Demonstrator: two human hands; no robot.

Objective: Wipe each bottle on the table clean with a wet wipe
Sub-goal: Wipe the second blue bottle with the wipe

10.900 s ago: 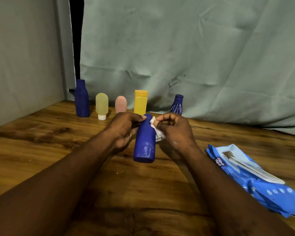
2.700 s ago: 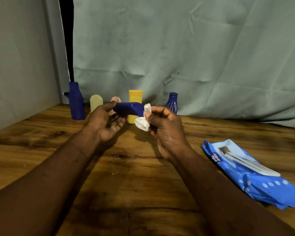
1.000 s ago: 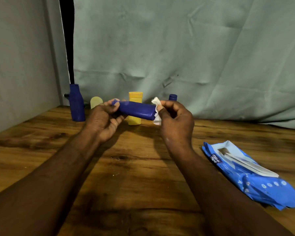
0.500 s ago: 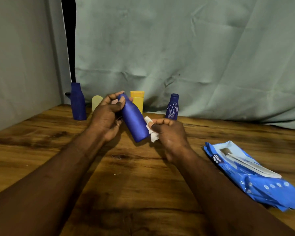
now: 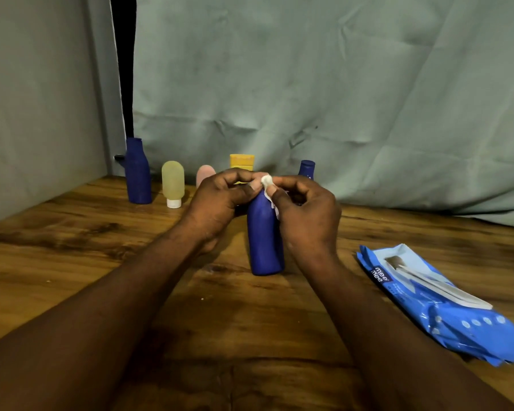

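Observation:
A dark blue bottle [image 5: 264,241] stands upright on the wooden table [image 5: 101,262] at the centre. My left hand [image 5: 220,203] grips its neck from the left. My right hand [image 5: 306,215] pinches a crumpled white wet wipe [image 5: 267,181] against the bottle's top. At the back stand a tall blue bottle [image 5: 137,173], a pale yellow tube [image 5: 172,182], a pink tube [image 5: 205,173], a yellow bottle [image 5: 241,163] and a small blue bottle [image 5: 306,169], the last three partly hidden by my hands.
A blue wet wipe pack [image 5: 439,304] lies on the table at the right, its flap open. A grey-green cloth backdrop [image 5: 309,84] hangs behind the bottles and a grey wall [image 5: 36,99] closes the left side.
The blue bottle has gone from lying sideways in the air, to tilted, to standing upright on the table. The wipe has moved from the bottle's base end up to its top.

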